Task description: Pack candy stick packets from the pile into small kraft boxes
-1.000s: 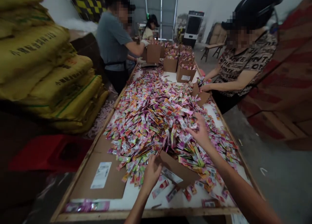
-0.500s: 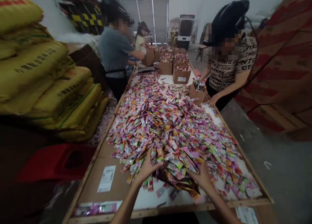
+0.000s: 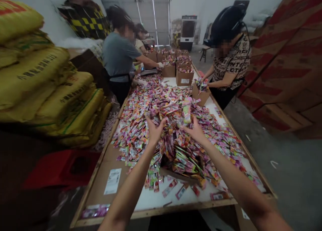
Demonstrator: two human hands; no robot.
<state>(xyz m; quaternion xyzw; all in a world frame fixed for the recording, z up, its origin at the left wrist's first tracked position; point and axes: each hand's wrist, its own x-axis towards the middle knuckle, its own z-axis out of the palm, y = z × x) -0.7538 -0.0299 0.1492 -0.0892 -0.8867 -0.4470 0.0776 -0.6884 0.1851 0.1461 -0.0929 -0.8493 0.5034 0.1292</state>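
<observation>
With twelve o'clock at the far end of my white-topped, wood-edged desk [image 3: 144, 201] and the heap as centre, the small, glossy plastic packets [image 3: 141, 123], mostly pink, purple and green, spread over most of the surface. My left hand [image 3: 155, 127] and right hand [image 3: 195, 130] are among them, near the middle. On each hand the thumb stands well away from the fingers, with packets at the tips; a loose clump lies between the hands, and a green-and-pink packet [image 3: 186, 112] stands up just beyond my right fingers. Blur hides whether anything is gripped.

At six o'clock, the open brown cardboard box [image 3: 176, 175] already has a good load of packets inside. Toward one o'clock, a cluster of brown cardboard cartons [image 3: 169, 71] looks full, and at two a co-worker has both hands at a smaller carton [image 3: 201, 97] with packets showing on top. A great deal of the heap is still loose, so I judge much remains.

Half a second ago my hands were down at the nearby box; now they are farther toward twelve. The co-worker at two had one hand on the desk edge then.
</observation>
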